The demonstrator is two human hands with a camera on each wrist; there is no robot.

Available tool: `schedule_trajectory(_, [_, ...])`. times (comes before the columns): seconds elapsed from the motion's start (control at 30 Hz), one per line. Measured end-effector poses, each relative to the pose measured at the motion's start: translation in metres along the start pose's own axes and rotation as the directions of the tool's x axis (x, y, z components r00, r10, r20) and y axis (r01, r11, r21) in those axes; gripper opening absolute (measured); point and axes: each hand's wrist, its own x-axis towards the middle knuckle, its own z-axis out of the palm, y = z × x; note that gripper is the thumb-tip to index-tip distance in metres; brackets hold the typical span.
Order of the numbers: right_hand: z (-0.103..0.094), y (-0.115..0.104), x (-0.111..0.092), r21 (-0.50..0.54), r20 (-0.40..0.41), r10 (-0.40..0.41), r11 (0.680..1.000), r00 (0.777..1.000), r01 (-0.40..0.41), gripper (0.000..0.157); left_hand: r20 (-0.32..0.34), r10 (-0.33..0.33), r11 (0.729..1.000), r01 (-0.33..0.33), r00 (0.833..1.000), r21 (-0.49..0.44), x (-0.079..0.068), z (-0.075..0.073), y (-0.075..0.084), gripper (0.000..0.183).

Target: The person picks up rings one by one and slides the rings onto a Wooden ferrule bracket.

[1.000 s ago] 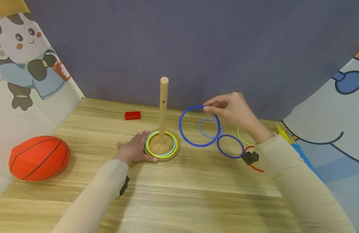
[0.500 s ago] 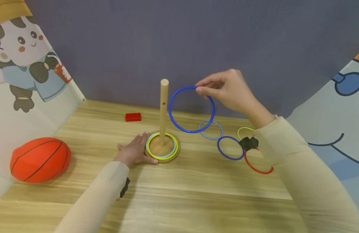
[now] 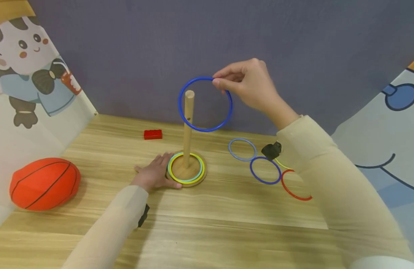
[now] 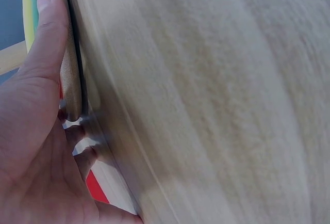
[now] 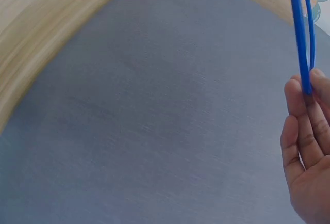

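A wooden ring-toss stand (image 3: 187, 136) has a round base and an upright peg. Yellow and light-blue rings (image 3: 201, 175) lie around the foot of its peg. My left hand (image 3: 155, 173) holds the left edge of the base between thumb and fingers; in the left wrist view the thumb (image 4: 47, 38) lies along the rim. Thumb and fingertips of my right hand (image 3: 250, 84) pinch a blue ring (image 3: 208, 130) by its upper right edge. This ring hangs tilted near the peg top, its left side overlapping the peg in the head view; I cannot tell whether it encircles it.
On the wooden table at right lie a light-blue ring (image 3: 242, 160), a dark-blue ring (image 3: 265, 182), a red ring (image 3: 295, 196) and a partly hidden yellow ring (image 3: 283, 164). A red toy brick (image 3: 153, 134) lies behind; an orange ball (image 3: 45, 184) sits left. A grey wall (image 3: 143, 56) stands behind.
My right hand has lifted the blue ring and carried it leftward to the peg's upper end. The left hand has stayed at the base.
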Motion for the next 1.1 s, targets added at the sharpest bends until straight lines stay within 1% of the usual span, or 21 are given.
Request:
schedule_trajectory(0.17, [0.011,0.005,0.006,0.017,0.018,0.041,0.999,0.999,-0.042,0.022,0.005,-0.002,1.0,0.002,1.0,0.006,0.001,0.0,0.001,0.121])
schedule_trajectory(0.3, [0.022,0.012,0.005,0.025,0.04,0.069,0.997,0.997,-0.07,0.021,0.004,-0.005,1.0,0.005,1.0,0.0,-0.001,-0.002,0.005,0.12])
schedule_trajectory(0.37, [0.027,0.015,0.003,0.027,0.047,0.075,0.997,0.996,-0.076,0.02,0.005,-0.005,1.0,0.005,1.0,0.001,0.0,-0.002,0.004,0.12])
schedule_trajectory(0.57, [0.046,0.025,-0.009,0.051,0.082,0.096,0.994,0.992,-0.1,0.018,0.009,-0.009,1.0,0.009,1.0,0.006,0.002,-0.001,0.002,0.12])
schedule_trajectory(0.77, [0.065,0.037,-0.022,0.057,0.124,0.117,0.991,0.985,-0.125,0.018,0.007,-0.002,1.0,0.002,1.0,-0.006,-0.001,-0.002,0.003,0.12])
schedule_trajectory(0.93, [0.08,0.046,-0.032,0.068,0.139,0.12,0.989,0.983,-0.131,0.018,-0.011,0.002,1.0,-0.002,1.0,0.0,0.002,0.001,-0.003,0.122])
schedule_trajectory(1.1, [0.097,0.053,-0.042,0.079,0.166,0.156,0.982,0.974,-0.17,0.018,-0.004,0.001,1.0,-0.001,1.0,0.003,0.006,0.006,-0.009,0.127])
